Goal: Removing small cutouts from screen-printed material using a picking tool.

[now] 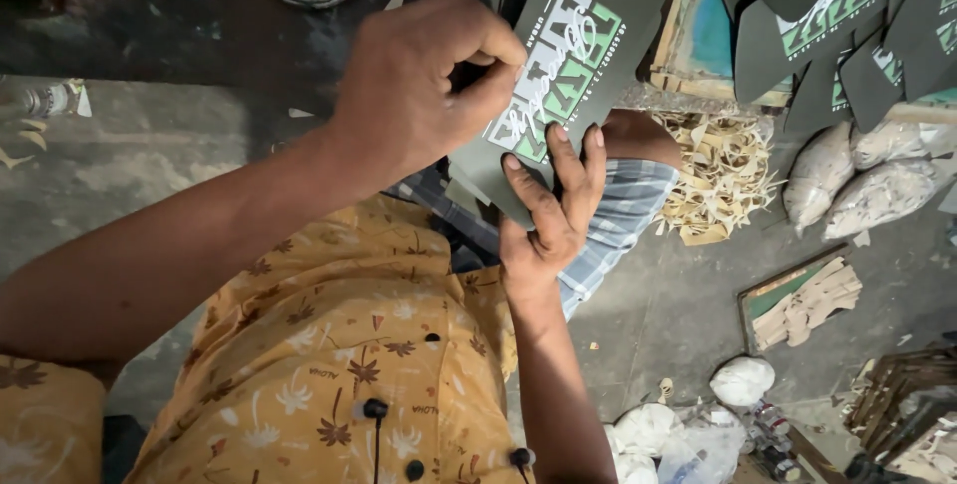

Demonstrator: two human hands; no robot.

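A dark grey foam sole-shaped sheet (588, 5) with a green and white printed patch rests across my knee. My left hand (414, 80) is curled in a fist-like pinch at the sheet's left edge, thumb and fingers pressed on the printed area. My right hand (548, 210) holds the sheet's lower end from below, fingers spread flat along its edge. What the left fingers pinch is hidden inside the hand.
A pile of matching dark printed sheets (847, 15) lies at top right on a wooden frame (683, 35). Pale offcut strips (723, 175) heap beside my knee. Filled plastic bags (877, 185), a framed board (797, 300) and white bundles (743, 379) sit on the concrete floor.
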